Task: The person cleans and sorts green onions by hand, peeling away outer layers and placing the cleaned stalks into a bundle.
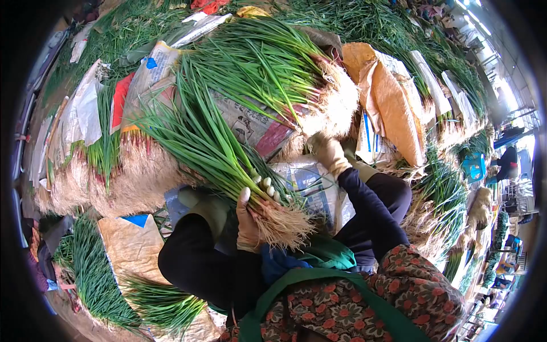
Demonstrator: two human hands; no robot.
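My left hand [250,219], in a pale glove with whitish fingertips, is wrapped round a bunch of green onions [219,151] just above the roots. Their pale roots [283,223] hang over my lap, and the long leaves point to the upper left. My right hand [329,153], gloved too, reaches forward to the root end of a large pile of green onions [268,62]. Its fingers are closed at the base of a stalk [295,117] on the pile's near edge. The pile lies on a printed sack [242,117], its thick roots [336,100] facing right.
More rooty bundles [139,171] stand in a row on the left, with sacks between them. An orange-tan sack [393,102] lies right of the pile. Loose green onions [99,273] lie at the lower left. A blue crate [473,167] and other people [507,162] are at the far right.
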